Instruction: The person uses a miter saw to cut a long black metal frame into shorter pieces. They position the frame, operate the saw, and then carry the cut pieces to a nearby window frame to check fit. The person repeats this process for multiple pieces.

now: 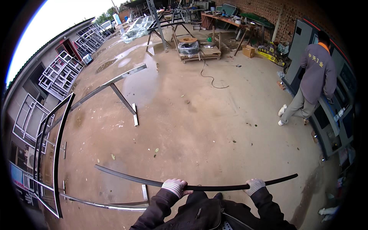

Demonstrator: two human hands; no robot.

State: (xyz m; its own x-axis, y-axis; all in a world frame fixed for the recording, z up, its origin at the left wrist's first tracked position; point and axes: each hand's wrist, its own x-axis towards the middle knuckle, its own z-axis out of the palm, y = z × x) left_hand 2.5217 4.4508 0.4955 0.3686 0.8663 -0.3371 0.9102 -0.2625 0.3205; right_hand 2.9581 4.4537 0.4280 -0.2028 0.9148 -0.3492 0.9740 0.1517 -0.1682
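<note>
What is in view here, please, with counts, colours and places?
strip: one, black, in both hands
rectangular frame: one, black, left
metal supports: at least two, grey, left floor
leaning frames: several, pale, left building
pallet: one, brown, far centre
workbench: one, brown, back wall
cardboard box: one, brown, near workbench
machinery: count unclear, grey, right edge
co-worker: one, dark jacket, beside machinery
left hand: one, striped glove, on strip
right hand: one, striped glove, on strip

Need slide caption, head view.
Left hand and right hand hold a long dark strip; black frame at left, another person at right.
</note>
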